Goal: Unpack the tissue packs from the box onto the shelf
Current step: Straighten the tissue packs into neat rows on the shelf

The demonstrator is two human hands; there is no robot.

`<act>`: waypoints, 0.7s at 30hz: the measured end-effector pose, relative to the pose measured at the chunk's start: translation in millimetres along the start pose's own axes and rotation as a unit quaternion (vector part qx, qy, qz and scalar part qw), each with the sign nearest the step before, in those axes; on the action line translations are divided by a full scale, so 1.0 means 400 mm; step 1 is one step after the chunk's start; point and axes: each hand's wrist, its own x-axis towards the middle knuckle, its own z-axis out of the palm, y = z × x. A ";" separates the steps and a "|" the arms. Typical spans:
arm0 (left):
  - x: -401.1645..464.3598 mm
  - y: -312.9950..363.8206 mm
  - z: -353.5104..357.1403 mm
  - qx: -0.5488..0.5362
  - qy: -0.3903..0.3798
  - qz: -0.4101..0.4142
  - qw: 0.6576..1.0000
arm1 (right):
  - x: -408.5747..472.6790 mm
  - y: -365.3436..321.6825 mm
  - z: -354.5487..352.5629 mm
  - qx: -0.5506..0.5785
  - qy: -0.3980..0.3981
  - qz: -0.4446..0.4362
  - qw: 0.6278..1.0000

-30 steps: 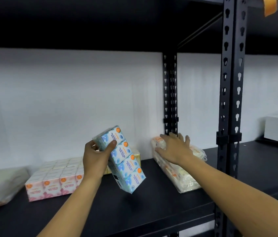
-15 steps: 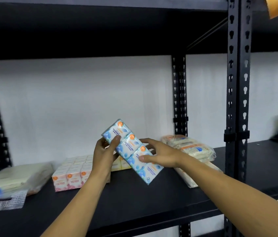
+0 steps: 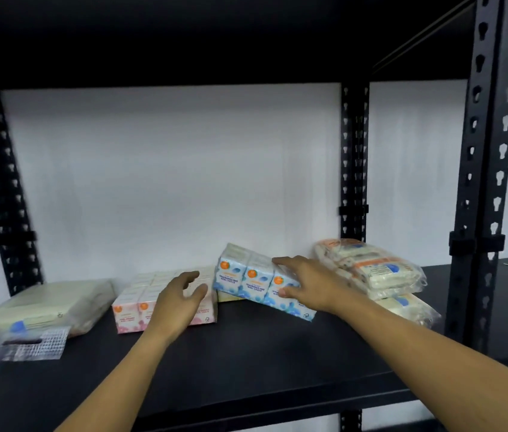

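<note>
Right hand (image 3: 312, 283) grips the tilted blue tissue pack (image 3: 259, 283) on the shelf (image 3: 246, 353); left hand (image 3: 178, 299) hovers, fingers spread. Released unevenly, the pack may topple forward.

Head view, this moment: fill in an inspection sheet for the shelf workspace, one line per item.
Surface: black shelf, front part bare.
Job's things: blue tissue pack tilted, its left end propped on a yellowish pack behind, its right end down on the shelf; pink tissue pack flat to its left. No box in view.
Clutter: clear-wrapped packs stacked at right; cream pack and an empty plastic bag at left.
Grippers: right hand grips the blue pack's right end; left hand open, in front of the pink pack, holding nothing.
Cables: nothing seen.
Surroundings: black perforated uprights, white wall behind.
</note>
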 end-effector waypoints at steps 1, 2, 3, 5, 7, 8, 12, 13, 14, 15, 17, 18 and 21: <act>0.003 -0.026 -0.008 0.044 0.007 0.000 0.999 | 0.009 0.007 0.009 -0.018 -0.003 0.003 1.000; 0.008 -0.051 -0.015 0.079 0.010 -0.006 0.997 | 0.017 0.013 0.018 -0.029 -0.008 0.006 1.000; 0.014 -0.074 -0.022 0.108 0.009 -0.012 0.994 | 0.025 0.018 0.029 -0.037 -0.014 0.007 0.999; 0.027 -0.115 -0.028 0.152 -0.006 -0.024 0.988 | 0.042 0.027 0.053 -0.052 -0.032 0.006 0.998; 0.039 -0.140 -0.024 0.185 -0.019 -0.014 0.982 | 0.062 0.037 0.079 -0.073 -0.048 0.006 0.996; 0.044 -0.147 -0.019 0.197 -0.015 -0.005 0.980 | 0.071 0.041 0.090 -0.080 -0.051 0.004 0.995; 0.029 -0.168 0.004 0.222 0.038 0.031 0.974 | 0.109 0.050 0.125 -0.091 -0.058 -0.007 0.994; 0.020 -0.180 0.013 0.237 0.053 0.046 0.969 | 0.118 0.052 0.134 -0.090 -0.060 -0.011 0.994; 0.011 -0.194 0.023 0.256 0.062 0.059 0.963 | 0.127 0.054 0.142 -0.087 -0.060 -0.014 0.994; 0.006 -0.206 0.032 0.275 0.067 0.069 0.957 | 0.136 0.055 0.151 -0.085 -0.059 -0.019 0.994; 0.011 -0.221 0.045 0.296 0.073 0.070 0.950 | 0.150 0.056 0.165 -0.093 -0.054 -0.028 0.994; 0.016 -0.224 0.049 0.297 0.077 0.069 0.949 | 0.155 0.057 0.171 -0.096 -0.053 -0.028 0.994; 0.021 -0.228 0.052 0.299 0.094 0.075 0.947 | 0.160 0.060 0.186 -0.098 -0.046 -0.024 0.994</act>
